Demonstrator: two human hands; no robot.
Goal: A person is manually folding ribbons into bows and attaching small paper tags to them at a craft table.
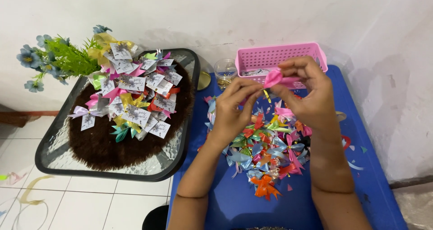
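Over a blue table [225, 203], the left hand [232, 108] and right hand [311, 94] together pinched a pink ribbon bow [273, 78], held above a heap of coloured bows [266, 148], before a pink basket [266, 58].

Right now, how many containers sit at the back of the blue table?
2: a pink basket against the wall behind the hands, and a small clear jar just left of it. The ribbon bows or the hands may hide others.
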